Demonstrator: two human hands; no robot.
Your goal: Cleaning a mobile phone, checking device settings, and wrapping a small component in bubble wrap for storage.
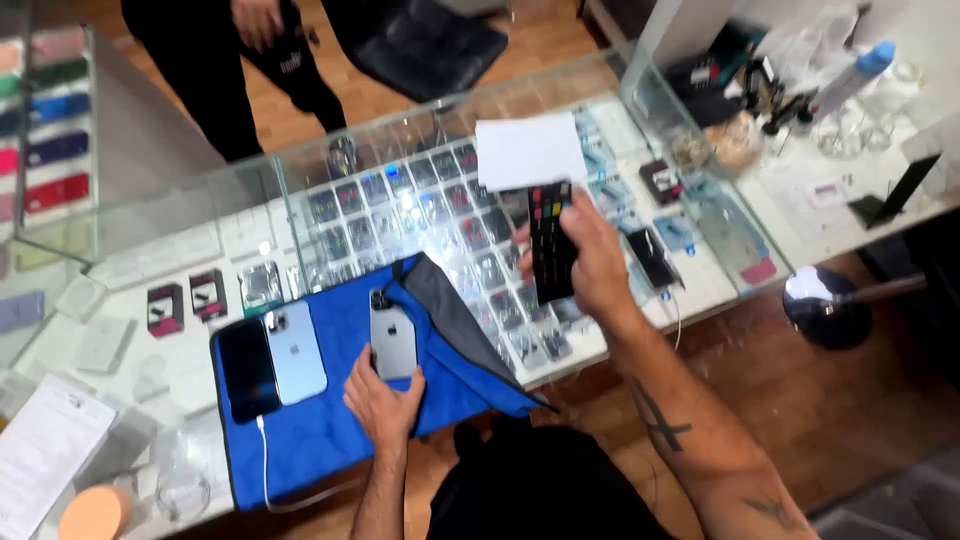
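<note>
Head view, steeply down, seemingly near.

Person across the table (250, 60) cut off by top edge, only legs and one hand show. Left hand (383, 400) covers lower part of grey phone (392, 333). Right hand (592, 262) hides part of black card (551, 243); its colour marks blurred. Small packets (400, 210) under glass too small to tell. White cable (265, 465) end hidden under dark phone (247, 368).

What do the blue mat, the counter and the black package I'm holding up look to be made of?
Blue mat: soft cloth, matte, likely microfibre; its corner folds over, grey beneath. Counter: clear glass, glossy; stock shows through. Black package in the right hand: probably printed card or plastic, slightly shiny; hard to tell.
</note>
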